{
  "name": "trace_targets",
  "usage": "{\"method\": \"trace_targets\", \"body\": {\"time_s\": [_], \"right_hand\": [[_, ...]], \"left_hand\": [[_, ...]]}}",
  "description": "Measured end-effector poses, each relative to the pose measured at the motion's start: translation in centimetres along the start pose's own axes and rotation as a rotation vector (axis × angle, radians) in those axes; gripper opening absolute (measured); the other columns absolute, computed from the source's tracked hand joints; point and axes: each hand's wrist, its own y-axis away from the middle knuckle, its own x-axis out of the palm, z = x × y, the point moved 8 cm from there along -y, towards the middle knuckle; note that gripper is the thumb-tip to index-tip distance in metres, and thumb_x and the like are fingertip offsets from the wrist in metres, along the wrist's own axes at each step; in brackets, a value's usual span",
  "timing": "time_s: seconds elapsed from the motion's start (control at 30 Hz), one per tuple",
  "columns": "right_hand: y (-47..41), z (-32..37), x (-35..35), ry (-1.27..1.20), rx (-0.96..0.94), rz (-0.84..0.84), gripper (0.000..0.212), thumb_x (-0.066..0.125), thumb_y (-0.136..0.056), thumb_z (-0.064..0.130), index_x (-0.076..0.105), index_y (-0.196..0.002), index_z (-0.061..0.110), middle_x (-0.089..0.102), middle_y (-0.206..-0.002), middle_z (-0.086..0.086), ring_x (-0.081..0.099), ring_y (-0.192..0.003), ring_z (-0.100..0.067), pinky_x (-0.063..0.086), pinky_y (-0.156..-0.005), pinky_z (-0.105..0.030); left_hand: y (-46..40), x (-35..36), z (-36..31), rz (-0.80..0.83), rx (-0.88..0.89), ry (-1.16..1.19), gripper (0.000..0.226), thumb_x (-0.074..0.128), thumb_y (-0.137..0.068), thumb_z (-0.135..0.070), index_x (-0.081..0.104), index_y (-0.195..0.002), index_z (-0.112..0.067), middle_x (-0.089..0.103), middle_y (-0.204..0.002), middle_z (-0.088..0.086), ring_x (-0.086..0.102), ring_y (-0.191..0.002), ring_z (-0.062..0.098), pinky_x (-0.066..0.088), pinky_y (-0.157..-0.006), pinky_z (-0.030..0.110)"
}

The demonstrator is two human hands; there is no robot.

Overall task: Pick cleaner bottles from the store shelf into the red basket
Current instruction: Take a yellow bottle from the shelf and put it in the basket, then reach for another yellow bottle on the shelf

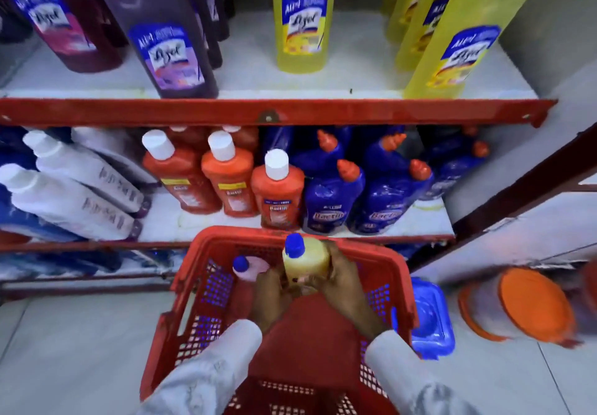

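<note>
Both hands (310, 282) wrapped round upright yellow bottle (305, 261), cap up, inside red basket (400, 272), right beside, perhaps touching, pink bottle (253, 267).

The red basket (400, 272) is open on top, but a yellow bottle (305, 261) and a pink bottle (250, 267) fill its far end. The top shelf (245, 68) has a wide gap between the purple bottle (171, 55) and yellow ones (302, 20). The lower shelf (168, 220) is packed tight.

Both hands, left (269, 295) and right (344, 280), reach forward side by side, fingers curled inward, sleeves grey.
</note>
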Motion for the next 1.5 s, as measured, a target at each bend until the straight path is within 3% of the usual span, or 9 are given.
{"method": "trace_targets", "body": {"time_s": [0.2, 0.3, 0.4, 0.67, 0.8, 0.93, 1.03, 1.23, 1.5], "right_hand": [[-0.5, -5.1, 2.3, 0.159, 0.126, 0.068, 0.049, 0.077, -0.061, -0.011, 0.069, -0.106, 0.005, 0.077, -0.099, -0.010, 0.062, -0.083, 0.002, 0.045, -0.070, -0.006], [-0.7, -6.0, 3.0, 0.277, 0.143, 0.114, 0.035, 0.064, -0.077, -0.016, 0.067, -0.111, -0.007, 0.072, -0.103, -0.017, 0.063, -0.073, 0.006, 0.039, -0.062, 0.004], [-0.9, -6.9, 3.4, 0.214, 0.178, 0.105, 0.044, 0.071, -0.065, -0.015, 0.073, -0.107, 0.000, 0.076, -0.105, -0.017, 0.067, -0.091, -0.014, 0.043, -0.075, 0.001], [-1.4, -7.9, 2.4, 0.273, 0.238, 0.092, 0.046, 0.070, -0.070, -0.008, 0.071, -0.115, 0.004, 0.073, -0.110, -0.006, 0.066, -0.100, -0.014, 0.041, -0.071, 0.002], [-1.5, -8.1, 1.3, 0.355, 0.179, 0.119, 0.058, 0.082, -0.061, 0.006, 0.071, -0.117, 0.013, 0.074, -0.117, -0.006, 0.068, -0.110, -0.020, 0.050, -0.100, -0.029], [-1.1, -5.3, -0.5, 0.314, 0.200, 0.168, 0.052, 0.080, -0.068, -0.006, 0.070, -0.117, 0.006, 0.073, -0.106, -0.006, 0.067, -0.090, -0.013, 0.054, -0.090, -0.028], [-1.2, -0.9, -2.4, 0.351, 0.090, 0.186, 0.042, 0.075, -0.070, -0.010, 0.075, -0.109, 0.005, 0.076, -0.095, -0.007, 0.065, -0.076, -0.007, 0.053, -0.079, -0.024], [-2.9, 13.5, -11.8, 0.210, -0.197, -0.125, 0.023, 0.073, -0.080, -0.001, 0.078, -0.096, 0.013, 0.077, -0.089, 0.005, 0.066, -0.073, 0.007, 0.048, -0.070, -0.002], [-2.8, 22.7, -21.0, 0.144, -0.506, -0.689, 0.026, 0.071, -0.077, 0.010, 0.068, -0.099, 0.024, 0.071, -0.105, 0.008, 0.062, -0.101, -0.019, 0.047, -0.092, -0.030]], "left_hand": [[-1.2, 3.2, 6.8, -0.112, -0.186, -0.054, 0.022, 0.071, -0.075, 0.005, 0.071, -0.093, -0.008, 0.073, -0.092, 0.005, 0.065, -0.082, 0.018, 0.058, -0.080, 0.045], [-0.9, 4.0, 7.8, -0.127, -0.232, 0.000, 0.026, 0.067, -0.080, 0.010, 0.069, -0.098, -0.009, 0.072, -0.096, 0.004, 0.064, -0.081, 0.002, 0.055, -0.082, 0.023], [-0.7, 3.9, 8.1, -0.134, -0.280, 0.033, 0.031, 0.063, -0.077, 0.020, 0.069, -0.094, -0.006, 0.069, -0.083, 0.000, 0.060, -0.065, -0.011, 0.044, -0.064, 0.004], [-0.7, 3.0, 5.5, -0.070, -0.180, -0.118, 0.021, 0.063, -0.082, 0.010, 0.071, -0.094, -0.005, 0.069, -0.085, 0.000, 0.058, -0.075, 0.003, 0.044, -0.070, 0.017], [-0.3, 1.9, 3.2, -0.013, -0.099, -0.282, 0.032, 0.067, -0.079, 0.006, 0.069, -0.105, -0.011, 0.063, -0.092, -0.005, 0.055, -0.084, 0.008, 0.043, -0.071, 0.019], [0.4, -0.3, -0.2, -0.024, -0.097, -0.283, 0.024, 0.052, -0.082, 0.003, 0.069, -0.091, -0.011, 0.064, -0.084, 0.002, 0.056, -0.063, 0.007, 0.044, -0.053, 0.014], [1.3, -3.6, -6.5, -0.055, 0.025, -0.356, 0.031, 0.053, -0.081, 0.007, 0.070, -0.102, -0.010, 0.066, -0.096, 0.002, 0.059, -0.081, 0.008, 0.050, -0.072, 0.021], [1.2, -8.9, -22.7, -0.312, 0.496, -0.333, 0.036, 0.063, -0.081, -0.006, 0.067, -0.112, -0.023, 0.072, -0.109, -0.001, 0.064, -0.100, 0.013, 0.050, -0.093, 0.028], [-2.0, -7.2, -33.1, -0.476, 0.710, -0.677, 0.058, 0.067, -0.077, -0.027, 0.049, -0.132, -0.022, 0.043, -0.149, 0.008, 0.038, -0.133, 0.032, 0.036, -0.110, 0.050]]}}
